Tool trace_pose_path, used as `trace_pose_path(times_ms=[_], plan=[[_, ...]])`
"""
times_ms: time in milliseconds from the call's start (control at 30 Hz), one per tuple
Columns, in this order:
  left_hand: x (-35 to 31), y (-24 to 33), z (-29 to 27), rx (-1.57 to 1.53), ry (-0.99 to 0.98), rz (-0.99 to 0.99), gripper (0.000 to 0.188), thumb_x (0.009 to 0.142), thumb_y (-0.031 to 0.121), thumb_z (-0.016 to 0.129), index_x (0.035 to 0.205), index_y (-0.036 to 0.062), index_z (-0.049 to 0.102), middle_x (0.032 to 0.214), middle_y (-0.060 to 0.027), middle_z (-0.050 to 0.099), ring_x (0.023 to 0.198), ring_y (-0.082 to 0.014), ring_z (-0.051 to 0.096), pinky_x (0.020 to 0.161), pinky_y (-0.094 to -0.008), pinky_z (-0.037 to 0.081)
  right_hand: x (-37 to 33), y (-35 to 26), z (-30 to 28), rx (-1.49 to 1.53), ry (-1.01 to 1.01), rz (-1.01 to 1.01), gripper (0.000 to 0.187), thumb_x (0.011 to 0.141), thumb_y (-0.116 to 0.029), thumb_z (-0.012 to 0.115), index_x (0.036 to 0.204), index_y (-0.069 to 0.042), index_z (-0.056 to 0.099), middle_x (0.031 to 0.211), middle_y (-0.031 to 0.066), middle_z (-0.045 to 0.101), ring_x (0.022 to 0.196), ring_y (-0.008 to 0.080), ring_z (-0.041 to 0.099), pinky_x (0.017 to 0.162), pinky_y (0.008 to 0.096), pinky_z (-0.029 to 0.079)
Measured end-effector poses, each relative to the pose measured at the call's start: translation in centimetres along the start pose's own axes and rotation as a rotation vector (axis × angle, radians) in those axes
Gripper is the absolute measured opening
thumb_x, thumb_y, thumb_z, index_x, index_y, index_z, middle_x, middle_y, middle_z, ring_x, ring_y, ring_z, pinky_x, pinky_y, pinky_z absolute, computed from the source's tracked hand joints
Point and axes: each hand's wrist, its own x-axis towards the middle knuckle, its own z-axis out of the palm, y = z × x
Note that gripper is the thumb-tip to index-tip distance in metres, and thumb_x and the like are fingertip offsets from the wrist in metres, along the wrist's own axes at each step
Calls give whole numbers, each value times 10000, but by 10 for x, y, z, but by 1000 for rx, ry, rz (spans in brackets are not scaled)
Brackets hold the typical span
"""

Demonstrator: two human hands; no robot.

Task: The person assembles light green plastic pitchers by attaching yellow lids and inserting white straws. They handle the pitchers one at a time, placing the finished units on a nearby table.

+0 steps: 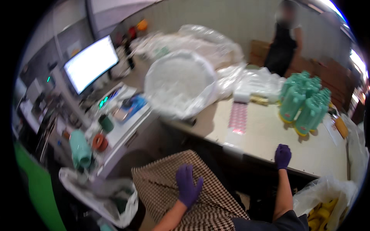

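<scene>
My left hand (188, 186), in a purple glove, lies on the brown-and-cream checked cloth (163, 173) over my lap. Its fingers are stretched, with the thumb apart, and it holds nothing. Also gloved in purple, my right hand (283, 156) rests at the near edge of the white table (254, 148), its fingers curled closed with nothing showing in them. Beyond it stand several mint-green bottles (304, 104) with yellow bases, grouped upright. To their left lies a sheet of pink stickers (238, 117).
A large white-lined bin (181, 84) stands behind the table's left part, near clear plastic bags (262, 82). Yellow parts (323, 213) fill a bag at lower right. At left are a lit monitor (91, 63), a green bottle (80, 148) and an orange tape roll (100, 142). A person (284, 42) stands beyond.
</scene>
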Motion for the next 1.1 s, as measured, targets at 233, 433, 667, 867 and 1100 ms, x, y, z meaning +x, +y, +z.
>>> trace_pose_path(times_ms=[233, 433, 667, 867, 1100], plan=[[-85, -57, 25, -62, -1540, -280, 641, 913, 547, 499, 1319, 66, 618, 1314, -211, 632, 1226, -381, 588, 1063, -454, 442, -1, 5, -3, 51, -100, -31, 165, 924, -184, 593, 967, -55, 687, 965, 140, 662, 925, 337, 633, 824, 448, 504], [-101, -90, 40, -213, -1495, -331, 663, 905, 586, 512, 1328, 83, 600, 1274, -212, 650, 1186, -381, 613, 1041, -452, 456, 2, 5, 3, 43, -109, -25, 162, 930, -175, 587, 964, -49, 683, 935, 153, 649, 901, 340, 626, 808, 448, 501], [-105, -90, 35, -210, -1439, -384, 663, 916, 578, 529, 1361, 88, 578, 1322, -224, 619, 1223, -387, 588, 1077, -456, 433, 0, 17, 1, 48, -120, -65, 176, 932, -168, 583, 963, -29, 686, 960, 162, 656, 927, 345, 626, 828, 448, 500], [-97, -82, 33, -192, -1490, -396, 628, 919, 545, 517, 1337, 84, 602, 1316, -222, 623, 1223, -376, 594, 1068, -455, 442, 3, 9, 1, 48, -160, -46, 211, 932, -172, 596, 1027, -27, 715, 988, 146, 671, 944, 325, 636, 841, 429, 506], [-111, -78, 52, -150, -1464, -273, 555, 912, 499, 493, 1241, 75, 639, 1261, -220, 651, 1171, -382, 623, 1025, -475, 473, 1, 5, 0, 125, -118, -2, 199, 930, -161, 597, 1040, -44, 714, 961, 146, 667, 896, 317, 641, 803, 420, 515]])
